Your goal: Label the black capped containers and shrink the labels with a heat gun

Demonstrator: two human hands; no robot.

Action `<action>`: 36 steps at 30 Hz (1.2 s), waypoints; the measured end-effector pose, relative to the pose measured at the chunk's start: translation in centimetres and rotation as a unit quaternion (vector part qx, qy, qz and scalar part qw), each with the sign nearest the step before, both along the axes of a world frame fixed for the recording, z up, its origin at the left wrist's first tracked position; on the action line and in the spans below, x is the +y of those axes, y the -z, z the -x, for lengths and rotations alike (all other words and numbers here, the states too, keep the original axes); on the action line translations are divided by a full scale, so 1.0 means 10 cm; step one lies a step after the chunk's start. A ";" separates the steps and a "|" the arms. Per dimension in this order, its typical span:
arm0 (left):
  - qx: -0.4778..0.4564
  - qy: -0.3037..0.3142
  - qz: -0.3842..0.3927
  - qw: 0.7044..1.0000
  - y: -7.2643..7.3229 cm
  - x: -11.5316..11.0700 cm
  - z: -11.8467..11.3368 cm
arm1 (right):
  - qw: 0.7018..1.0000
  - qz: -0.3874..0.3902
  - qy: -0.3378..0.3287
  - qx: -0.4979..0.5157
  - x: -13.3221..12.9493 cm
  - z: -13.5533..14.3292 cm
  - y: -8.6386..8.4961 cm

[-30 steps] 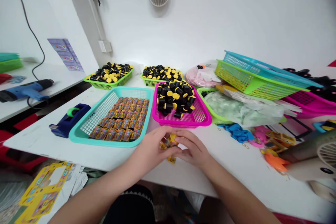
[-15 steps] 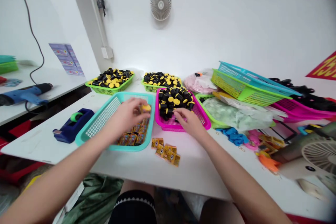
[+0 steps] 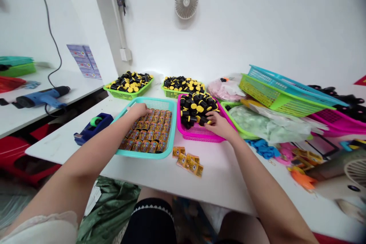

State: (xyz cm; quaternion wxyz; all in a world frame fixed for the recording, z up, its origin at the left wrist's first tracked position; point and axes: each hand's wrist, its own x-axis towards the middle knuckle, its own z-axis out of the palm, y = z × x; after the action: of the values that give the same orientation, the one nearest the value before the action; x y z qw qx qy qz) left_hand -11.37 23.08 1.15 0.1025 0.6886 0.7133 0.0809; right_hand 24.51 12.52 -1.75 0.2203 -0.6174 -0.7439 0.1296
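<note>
A turquoise basket (image 3: 171, 137) holds rows of small canisters (image 3: 150, 135) with orange printed labels, lying on their sides. Over its far left part is my left hand (image 3: 138, 110), fingers curled down and closed; whatever they hold is hidden. A pink basket (image 3: 197, 136) to the right is heaped with black canisters (image 3: 187, 103) with yellow caps. My right hand (image 3: 219, 125) reaches into its right side, with thumb and fingers on one black canister (image 3: 203, 121). Several orange printed labels (image 3: 190, 163) lie on the table before the baskets.
Two green baskets (image 3: 121, 94) of similar canisters stand at the back. On the left are a blue tape dispenser (image 3: 93, 127) and a heat gun (image 3: 42, 98) on another table. At right are stacked baskets (image 3: 286, 95), bagged parts (image 3: 260, 122) and a fan (image 3: 356, 173).
My left hand has moved to the far left of the turquoise basket, lowering the labelled canister from view. My right hand has gone to a canister in the pink basket. The view has turned left.
</note>
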 end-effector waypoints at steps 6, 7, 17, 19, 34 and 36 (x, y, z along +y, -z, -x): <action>-0.003 0.194 -0.178 0.965 -0.31 -0.91 -0.50 | 0.943 -0.312 0.086 0.084 -0.38 -0.10 0.17; -0.022 0.283 -0.165 0.945 -0.25 -1.20 -0.64 | 0.927 -0.359 0.081 0.076 -0.42 -0.10 0.20; 0.110 0.524 -0.224 0.814 1.21 -2.82 -1.14 | 0.917 -0.393 -0.022 0.058 -0.52 -0.12 0.32; 0.082 0.561 -0.286 0.772 1.15 -2.88 -1.05 | 0.919 -0.387 -0.022 0.070 -0.52 -0.11 0.32; -0.556 0.251 -0.126 0.782 0.36 -1.70 -1.81 | 0.858 -0.310 0.019 0.410 -0.55 -0.01 0.24; -0.542 0.240 -0.128 0.795 0.47 -1.68 -1.83 | 0.839 -0.270 0.026 0.471 -0.57 -0.03 0.20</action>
State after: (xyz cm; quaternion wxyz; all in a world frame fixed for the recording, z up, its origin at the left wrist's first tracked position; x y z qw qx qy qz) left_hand 6.91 6.31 -3.56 0.3997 0.6881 0.3356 0.5042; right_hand 24.85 6.79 -3.75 0.7055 -0.4167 -0.5399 0.1927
